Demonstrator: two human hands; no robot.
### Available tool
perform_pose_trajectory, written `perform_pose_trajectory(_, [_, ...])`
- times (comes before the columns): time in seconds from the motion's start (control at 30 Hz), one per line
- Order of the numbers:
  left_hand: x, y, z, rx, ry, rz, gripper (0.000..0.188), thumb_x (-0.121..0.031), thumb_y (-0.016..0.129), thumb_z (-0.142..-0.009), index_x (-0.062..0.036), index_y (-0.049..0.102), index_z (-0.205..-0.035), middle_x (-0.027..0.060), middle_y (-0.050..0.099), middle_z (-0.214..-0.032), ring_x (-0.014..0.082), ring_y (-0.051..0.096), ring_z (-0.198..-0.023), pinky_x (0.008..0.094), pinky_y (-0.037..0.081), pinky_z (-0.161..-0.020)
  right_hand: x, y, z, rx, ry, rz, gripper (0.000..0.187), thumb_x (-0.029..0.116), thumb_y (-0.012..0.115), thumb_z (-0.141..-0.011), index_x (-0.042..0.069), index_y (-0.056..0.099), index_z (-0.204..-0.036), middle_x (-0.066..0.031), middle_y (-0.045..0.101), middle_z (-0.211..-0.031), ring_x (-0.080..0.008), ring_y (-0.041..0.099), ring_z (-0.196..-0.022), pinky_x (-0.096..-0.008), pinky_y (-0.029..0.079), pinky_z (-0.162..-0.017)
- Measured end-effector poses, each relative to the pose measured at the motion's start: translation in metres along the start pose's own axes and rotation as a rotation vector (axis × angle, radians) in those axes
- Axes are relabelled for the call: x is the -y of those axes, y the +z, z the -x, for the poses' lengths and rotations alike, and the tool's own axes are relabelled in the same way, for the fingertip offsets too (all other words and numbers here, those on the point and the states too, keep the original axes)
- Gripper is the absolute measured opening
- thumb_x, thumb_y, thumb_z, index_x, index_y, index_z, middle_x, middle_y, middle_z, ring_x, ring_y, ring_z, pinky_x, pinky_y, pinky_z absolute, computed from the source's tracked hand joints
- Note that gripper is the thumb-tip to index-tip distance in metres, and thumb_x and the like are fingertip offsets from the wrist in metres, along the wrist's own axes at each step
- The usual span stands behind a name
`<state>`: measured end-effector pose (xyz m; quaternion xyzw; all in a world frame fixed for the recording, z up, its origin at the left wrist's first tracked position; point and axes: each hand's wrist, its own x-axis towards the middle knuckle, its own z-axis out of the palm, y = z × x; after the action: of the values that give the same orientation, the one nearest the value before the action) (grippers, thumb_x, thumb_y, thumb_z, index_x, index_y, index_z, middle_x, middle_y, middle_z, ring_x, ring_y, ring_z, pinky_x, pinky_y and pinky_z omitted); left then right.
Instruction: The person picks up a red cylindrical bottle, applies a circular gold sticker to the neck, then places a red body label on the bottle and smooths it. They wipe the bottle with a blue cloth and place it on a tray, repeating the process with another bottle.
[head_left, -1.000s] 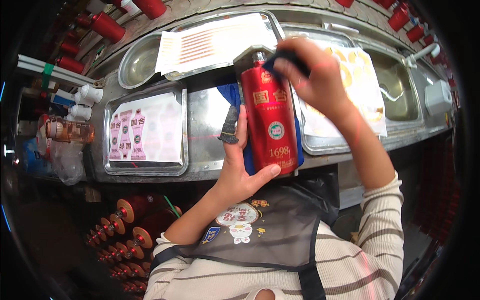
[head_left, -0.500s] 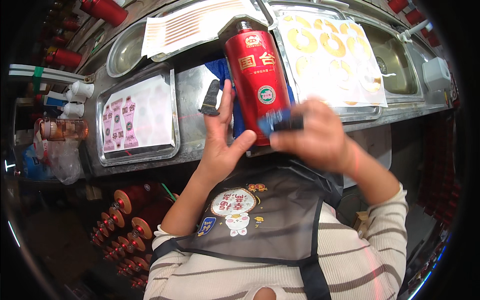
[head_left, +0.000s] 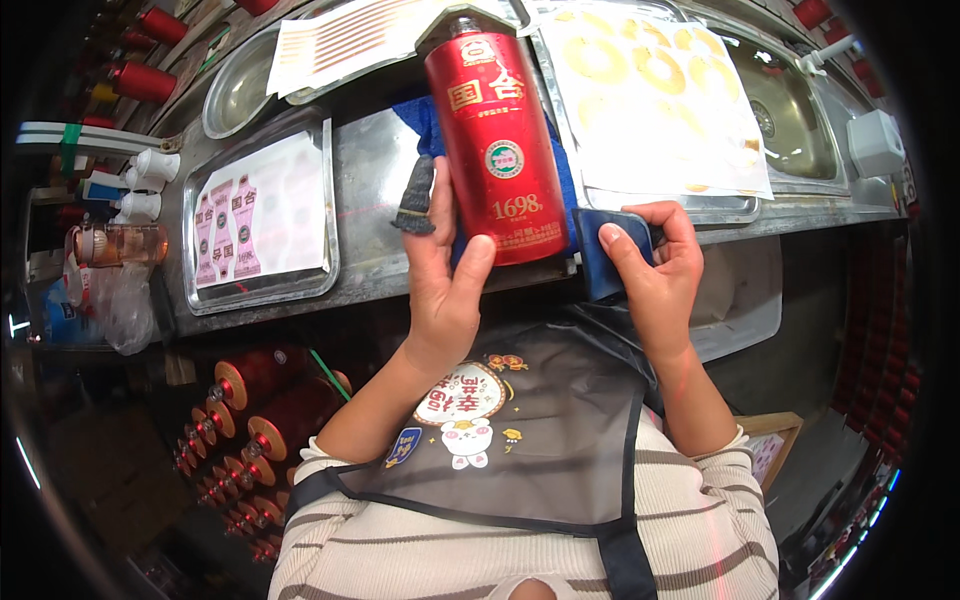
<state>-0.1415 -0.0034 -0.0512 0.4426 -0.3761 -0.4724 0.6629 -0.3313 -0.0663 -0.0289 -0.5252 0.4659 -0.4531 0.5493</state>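
A glossy red bottle [head_left: 500,160] with gold lettering and a round white-green emblem lies face up on the counter, its neck pointing away from me. Holding its lower left side is my left hand [head_left: 445,285], thumb against the edge; the other fingers are partly hidden behind it. A black finger cover [head_left: 414,195] sits on one finger of that hand. Just right of the bottle's base, my right hand [head_left: 665,270] pinches a flat dark-blue scraper [head_left: 598,262] between thumb and fingers, apart from the bottle. Blue cloth [head_left: 412,112] shows beneath the bottle.
On the left, a metal tray [head_left: 328,230] bears a sheet of pink labels [head_left: 240,225]. Further back are striped strips [head_left: 335,45], a metal bowl [head_left: 238,95] and a sheet of gold ring-shaped labels [head_left: 655,95]. A sink [head_left: 800,120] lies right; several red bottles [head_left: 265,435] stand below the counter.
My right hand has moved off the bottle's lower front to its right side, uncovering gold print there. The bottle and my left hand sit slightly further left in view.
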Motion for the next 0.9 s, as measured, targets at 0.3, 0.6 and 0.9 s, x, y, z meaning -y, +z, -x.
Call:
perform_pose_trajectory(0.3, [0.000, -0.003, 0.026, 0.037, 0.317, -1.137, 0.046, -0.043, 0.064, -0.095, -0.0041, 0.073, -0.118, 0.0414, 0.016, -0.159, 0.0541, 0.024, -0.147, 0.0724, 0.004, -0.113, -0.003, 0.003, -0.011, -0.037, -0.045, 0.070, 0.020, 0.003, 0.073, -0.091, 0.000, 0.058, -0.104, -0.0021, 0.064, -0.092, -0.0057, 0.058, -0.081, -0.0204, 0.049, -0.072])
perform_pose_trajectory(0.6, [0.001, -0.013, 0.026, -0.034, 0.283, -1.071, 0.062, -0.055, 0.060, -0.095, -0.0013, 0.069, -0.123, 0.0394, 0.014, -0.161, 0.0510, 0.016, -0.151, 0.0737, 0.002, -0.112, 0.022, 0.039, -0.017, 0.051, -0.163, 0.085, 0.021, 0.006, 0.074, -0.091, 0.000, 0.057, -0.103, -0.0022, 0.061, -0.094, -0.0061, 0.056, -0.084, -0.0220, 0.048, -0.076])
perform_pose_trajectory(0.9, [-0.013, -0.023, -0.038, -0.015, 0.312, -0.997, 0.055, -0.058, 0.048, -0.101, -0.0148, 0.071, -0.127, 0.0359, 0.016, -0.162, 0.0540, 0.022, -0.148, 0.0717, 0.001, -0.113, 0.043, 0.055, -0.070, 0.050, -0.451, 0.232, 0.018, 0.007, 0.074, -0.088, 0.000, 0.062, -0.099, -0.0059, 0.064, -0.087, -0.0117, 0.060, -0.079, -0.0271, 0.050, -0.073])
